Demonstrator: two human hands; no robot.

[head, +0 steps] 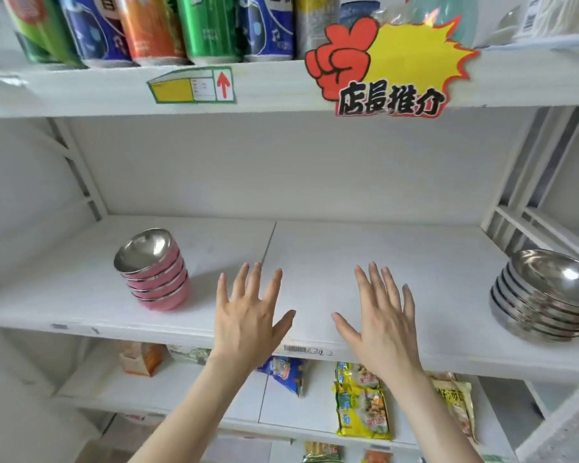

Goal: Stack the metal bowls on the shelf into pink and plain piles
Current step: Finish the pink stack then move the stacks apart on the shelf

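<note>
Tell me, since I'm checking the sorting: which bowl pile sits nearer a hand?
The pink pile, near the left hand. The plain steel pile stands farther from the right hand, at the shelf's right end.

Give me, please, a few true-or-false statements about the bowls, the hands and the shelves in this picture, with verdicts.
1. The pink bowls form one stack on the left of the middle shelf. True.
2. The left hand holds a bowl. False: both it and the right hand are open and empty.
3. The plain metal bowls lie scattered singly. False: they are stacked at the right.
4. Drink cans stand on the shelf above. True.
</note>
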